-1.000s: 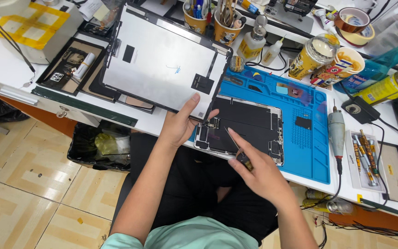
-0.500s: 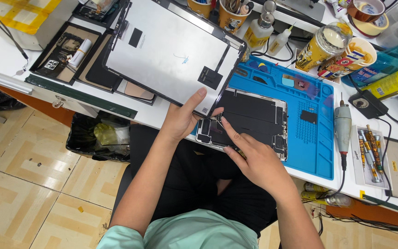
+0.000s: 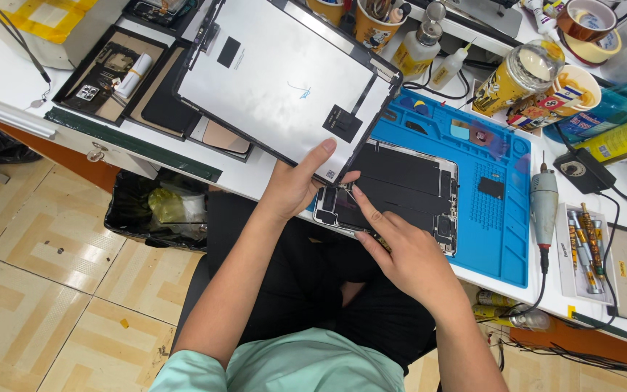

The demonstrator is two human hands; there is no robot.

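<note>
A big white tablet screen panel [image 3: 277,87] lies tilted at the upper middle. Below it, the open tablet body [image 3: 400,192] sits on a blue mat [image 3: 495,218]. The left hand [image 3: 295,185] pinches the panel's bottom edge. The right hand [image 3: 408,254] grips a thin tool [image 3: 353,199], its tip touching the tablet body.

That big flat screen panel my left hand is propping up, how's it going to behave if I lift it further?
The screen panel looks thin and wide, so it probably flexes and cracks easily. The left hand holds only one edge, so it may sag or pivot. It seems hinged close to the opened tablet body, perhaps by a cable, so pulling could strain that.
</note>
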